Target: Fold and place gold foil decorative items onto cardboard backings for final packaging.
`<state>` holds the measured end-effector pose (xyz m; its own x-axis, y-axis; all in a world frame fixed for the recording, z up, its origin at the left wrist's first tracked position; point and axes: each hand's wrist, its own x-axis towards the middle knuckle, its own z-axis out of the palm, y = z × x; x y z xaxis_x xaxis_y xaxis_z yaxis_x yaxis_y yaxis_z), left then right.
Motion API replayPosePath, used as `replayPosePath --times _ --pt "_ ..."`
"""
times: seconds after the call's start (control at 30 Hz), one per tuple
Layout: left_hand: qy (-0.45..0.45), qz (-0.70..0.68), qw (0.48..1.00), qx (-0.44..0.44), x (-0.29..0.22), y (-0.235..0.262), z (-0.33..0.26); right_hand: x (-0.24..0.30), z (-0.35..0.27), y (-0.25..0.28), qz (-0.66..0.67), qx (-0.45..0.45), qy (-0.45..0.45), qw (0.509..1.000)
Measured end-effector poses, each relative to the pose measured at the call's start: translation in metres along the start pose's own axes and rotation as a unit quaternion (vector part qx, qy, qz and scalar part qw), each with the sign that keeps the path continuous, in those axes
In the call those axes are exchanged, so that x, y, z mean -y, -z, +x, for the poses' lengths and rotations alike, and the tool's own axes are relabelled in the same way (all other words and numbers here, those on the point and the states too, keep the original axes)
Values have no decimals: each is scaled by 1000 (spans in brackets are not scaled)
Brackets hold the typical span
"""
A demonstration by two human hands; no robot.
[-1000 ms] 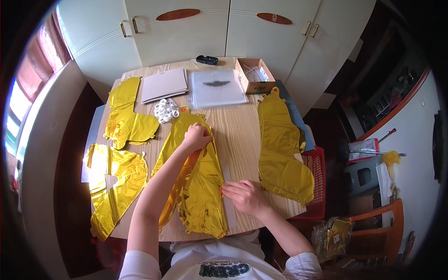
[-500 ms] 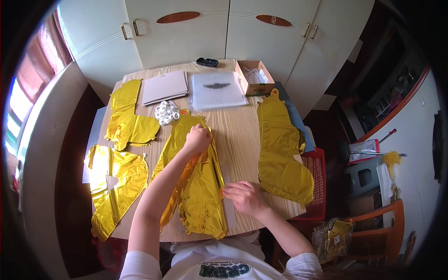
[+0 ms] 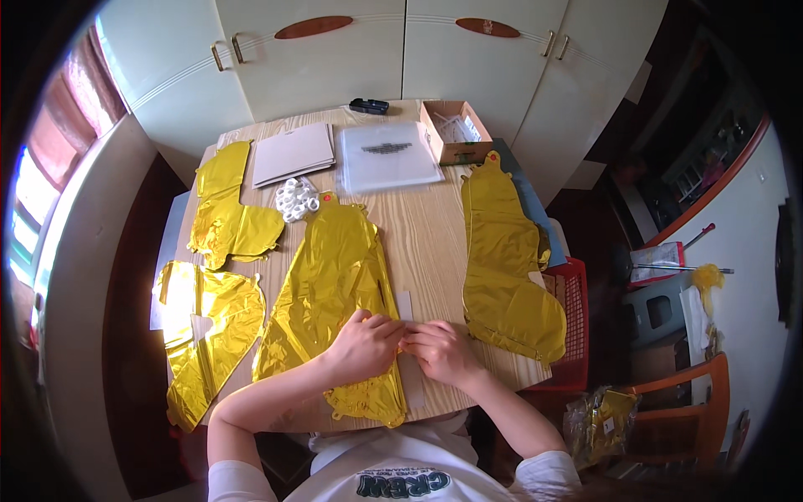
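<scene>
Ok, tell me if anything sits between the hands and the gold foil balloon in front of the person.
Nothing visible does. The left hand and right hand already rest on the gold foil balloon, at its right edge beside a pale strip.

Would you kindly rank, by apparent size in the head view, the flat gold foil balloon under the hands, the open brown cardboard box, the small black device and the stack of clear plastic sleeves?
Largest to smallest:
1. flat gold foil balloon
2. stack of clear plastic sleeves
3. open brown cardboard box
4. small black device
The last three lie farther from the camera, yet the gaps look clear.
</scene>
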<state>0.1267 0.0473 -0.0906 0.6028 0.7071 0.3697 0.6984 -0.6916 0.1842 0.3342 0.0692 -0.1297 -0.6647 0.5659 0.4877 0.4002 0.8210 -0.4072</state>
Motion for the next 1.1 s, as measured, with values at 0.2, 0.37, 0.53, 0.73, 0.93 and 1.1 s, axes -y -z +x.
replayPosePath --times 0.2,0.37,0.53,0.73,0.93,1.1 --pt "29 24 997 70 2 -3 -1 -4 -5 -5 -3 12 -7 1000" --pt "41 44 995 74 9 -4 7 -1 -1 -1 -4 2 4 1000" --pt "32 77 996 41 20 -4 16 -1 -1 0 -20 12 12 1000" --pt "49 95 994 5 42 -12 29 0 0 0 -18 12 12 1000" --pt "101 114 988 40 59 -12 42 0 1 2 -11 13 13 1000" --pt "124 146 981 33 81 -16 53 0 1 1 -10 8 10 1000"
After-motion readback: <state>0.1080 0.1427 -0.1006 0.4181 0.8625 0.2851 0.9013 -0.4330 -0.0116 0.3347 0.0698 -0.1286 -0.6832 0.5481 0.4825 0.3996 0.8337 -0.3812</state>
